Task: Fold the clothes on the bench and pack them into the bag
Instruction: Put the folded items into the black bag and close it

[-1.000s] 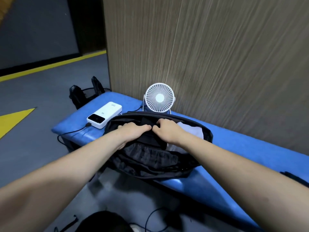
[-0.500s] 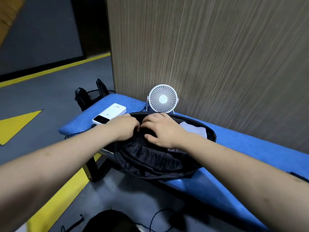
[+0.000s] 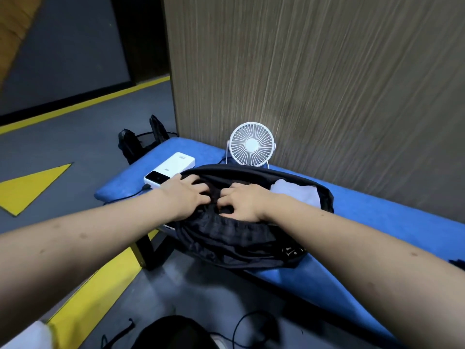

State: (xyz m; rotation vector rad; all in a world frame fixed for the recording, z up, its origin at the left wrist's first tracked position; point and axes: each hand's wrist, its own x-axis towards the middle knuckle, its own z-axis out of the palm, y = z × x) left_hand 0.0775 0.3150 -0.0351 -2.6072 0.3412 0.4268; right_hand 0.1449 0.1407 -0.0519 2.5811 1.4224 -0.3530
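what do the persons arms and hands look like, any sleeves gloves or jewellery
Both forearms are bare as far as the frame shows: no sleeves reach into view. The left hand and right hand wear no gloves, and no rings, watch or wristbands are visible on fingers or wrists. A few small marks dot both forearms. A bit of white fabric at the lower left corner may be clothing, but that is unclear.

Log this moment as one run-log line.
step: packing | left hand: pressing dark garment into black bag | right hand: same | white garment: inside bag | bag: on blue bench
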